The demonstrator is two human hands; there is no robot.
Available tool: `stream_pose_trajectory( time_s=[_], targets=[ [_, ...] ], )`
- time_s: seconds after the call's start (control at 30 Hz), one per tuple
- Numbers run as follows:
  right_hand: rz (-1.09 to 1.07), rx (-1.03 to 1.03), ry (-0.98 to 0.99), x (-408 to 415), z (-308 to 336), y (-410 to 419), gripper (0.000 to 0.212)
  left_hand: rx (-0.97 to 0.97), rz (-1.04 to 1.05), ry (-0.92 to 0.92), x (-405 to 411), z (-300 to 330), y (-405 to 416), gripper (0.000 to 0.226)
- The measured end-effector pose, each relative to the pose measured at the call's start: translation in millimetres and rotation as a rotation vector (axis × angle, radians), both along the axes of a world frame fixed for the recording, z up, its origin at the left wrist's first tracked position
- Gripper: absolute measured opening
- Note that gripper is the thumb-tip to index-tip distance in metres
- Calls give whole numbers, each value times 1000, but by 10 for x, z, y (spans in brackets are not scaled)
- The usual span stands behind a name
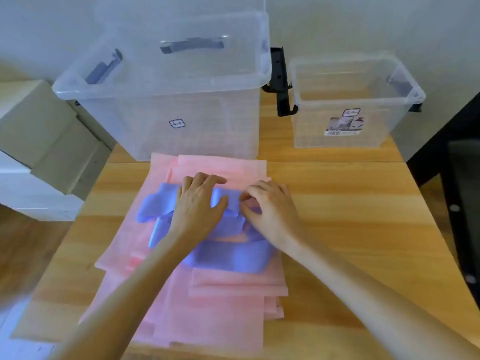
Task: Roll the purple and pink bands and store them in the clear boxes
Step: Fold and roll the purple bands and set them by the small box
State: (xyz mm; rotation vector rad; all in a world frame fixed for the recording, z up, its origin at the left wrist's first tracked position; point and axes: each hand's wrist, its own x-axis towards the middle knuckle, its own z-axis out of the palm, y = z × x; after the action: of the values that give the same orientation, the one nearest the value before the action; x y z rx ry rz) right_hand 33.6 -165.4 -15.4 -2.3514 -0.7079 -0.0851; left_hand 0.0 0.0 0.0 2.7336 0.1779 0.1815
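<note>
Pink flat foam bands [220, 307] lie stacked on the wooden table [350, 203], under my wrists. Left hand [198, 203] wraps the glossy purple ribbon band [228, 253], steadying its roll; right hand [270, 209] fingers pinch its edge. Two clear plastic boxes [161, 105] wait open beyond my fingertips.
</note>
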Motion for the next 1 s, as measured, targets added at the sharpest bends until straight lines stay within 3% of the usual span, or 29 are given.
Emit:
stream_pose_trajectory(
  time_s=[0.17,0.37,0.47,0.73,1.0],
  targets=[
    [-14,-3,-142,-42,-67,60,20,46,-10,-113,-84,-74,78,49],
    [-27,-27,-267,-206,-34,53,9,21,-1,-202,-252,-25,188,46],
    [-52,-50,-263,-414,17,24,11,-6,27,-220,-450,39,277,32],
    [-91,-126,-236,-739,147,-41,12,-61,20,-225,-900,129,451,33],
    [-104,-145,-232,-538,193,153,11,-111,2,-190,-827,68,754,34]
  ],
)
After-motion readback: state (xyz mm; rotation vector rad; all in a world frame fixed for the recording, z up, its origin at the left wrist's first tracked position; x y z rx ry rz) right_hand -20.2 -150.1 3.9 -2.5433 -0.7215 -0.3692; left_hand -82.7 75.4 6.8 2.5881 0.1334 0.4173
